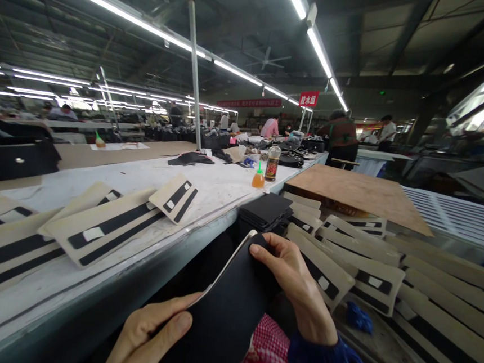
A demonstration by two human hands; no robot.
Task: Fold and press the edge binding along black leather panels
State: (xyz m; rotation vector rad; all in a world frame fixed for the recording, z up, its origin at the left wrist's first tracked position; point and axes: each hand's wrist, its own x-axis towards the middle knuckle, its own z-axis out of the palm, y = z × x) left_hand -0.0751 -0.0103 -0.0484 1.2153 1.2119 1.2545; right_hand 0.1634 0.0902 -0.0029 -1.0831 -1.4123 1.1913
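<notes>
A black flat panel [226,310] with a pale edge is held over my lap, its dark face turned up toward me. My left hand [152,332] grips the near left edge, thumb on top and fingers underneath. At the far end, my right hand [296,282] pinches the rounded corner between thumb and fingers. Just beyond that corner lies a stack of black panels [267,209]. Beige panels with black strips [110,229] rest on the white table to the left, and more beige panels [369,272] are spread at my right.
The white table's edge [194,239] runs along my left. On it stand an orange glue bottle [258,178] with a green tip and a jar [272,164]. A brown board [355,191] is at the right, near a crumpled blue scrap [359,318]. Several people work farther back.
</notes>
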